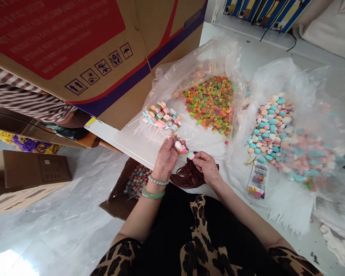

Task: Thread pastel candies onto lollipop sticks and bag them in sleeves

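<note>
1. A large brown cardboard carton with red and purple print (pixel 103 103) stands left of the grip and beyond it.
2. An open, plain brown cardboard box (pixel 115 205) sits left of the grip and below tabletop level, holding many small multicoloured pieces.
3. A heap of pastel, twisted-looking sweets on white sticks (pixel 162 115) lies just beyond the left hand.
4. The left hand (pixel 166 155), wearing a beaded bracelet (pixel 158 181) and a pale green bangle (pixel 153 194), grasps a slim skewer of mixed, colourful sweets (pixel 180 146).
5. This skewer spans the gap between both hands, above the white tabletop.
6. A crumpled dark brown cloth (pixel 186 177) lies below the grip, nearer the body.
7. The right hand (pixel 205 165) pinches the skewer's pastel end with its fingertips.
8. Beyond the grip, slightly right, small ring-shaped orange, yellow, green and red sweets (pixel 211 103) fill a clear plastic bag (pixel 222 50).
9. Right of the grip are printed packets (pixel 258 180), then smooth pastel oval sweets (pixel 270 124) in clear plastic.
</note>
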`<state>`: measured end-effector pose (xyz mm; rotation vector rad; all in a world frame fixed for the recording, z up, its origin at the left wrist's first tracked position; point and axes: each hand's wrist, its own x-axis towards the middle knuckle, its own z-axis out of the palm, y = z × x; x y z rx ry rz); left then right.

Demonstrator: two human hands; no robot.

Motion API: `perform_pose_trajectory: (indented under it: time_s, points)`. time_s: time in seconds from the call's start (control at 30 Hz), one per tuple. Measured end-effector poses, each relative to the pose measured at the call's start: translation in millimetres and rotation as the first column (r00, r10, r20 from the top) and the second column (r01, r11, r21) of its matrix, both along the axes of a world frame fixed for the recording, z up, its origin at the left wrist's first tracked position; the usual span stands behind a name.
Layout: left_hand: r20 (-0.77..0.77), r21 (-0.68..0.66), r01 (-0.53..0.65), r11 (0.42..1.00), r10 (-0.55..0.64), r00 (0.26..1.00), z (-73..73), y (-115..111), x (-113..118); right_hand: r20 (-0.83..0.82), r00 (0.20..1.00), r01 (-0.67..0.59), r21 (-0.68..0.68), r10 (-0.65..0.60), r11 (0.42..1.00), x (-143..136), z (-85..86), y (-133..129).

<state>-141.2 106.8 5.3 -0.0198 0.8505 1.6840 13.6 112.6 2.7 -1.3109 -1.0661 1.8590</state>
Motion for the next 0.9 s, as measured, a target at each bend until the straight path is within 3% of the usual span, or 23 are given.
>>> perform_pose_trajectory:
  time_s: [0.23,0.43,0.6,0.7,0.8,0.9]
  points:
    - [-0.127,0.057,0.033,0.998,-0.026,0.992,-1.5,-6,-5,-0.003,1.0,-0.009,0.018,0.009,1.0,0,-5.0,2]
    - [-0.164,0.023,-0.054,0.998,0.057,0.985,-4.5,-7,-10,0.038,0.999,-0.027,0.028,0.026,0.999,1,-6.5,3]
    - [-0.216,0.005,-0.049,0.999,0.049,0.975,-7.6,-9,3,0.037,0.999,-0.019,0.007,0.019,1.0,-2,-9.2,3]
    - [-0.251,0.002,-0.058,0.998,0.057,0.966,-7.8,-12,14,0.128,0.991,-0.037,0.083,0.026,0.996,-1,-13.9,2]
    - [-0.238,0.008,-0.043,0.999,0.044,0.97,-7.1,-15,21,0.338,0.941,-0.122,0.345,-0.002,0.931,3,-16.1,-2]
    - [-0.183,0.023,0.002,1.0,0.003,0.983,-6.6,-17,21,0.489,0.869,-0.251,0.574,-0.081,0.779,7,-14.0,-4]
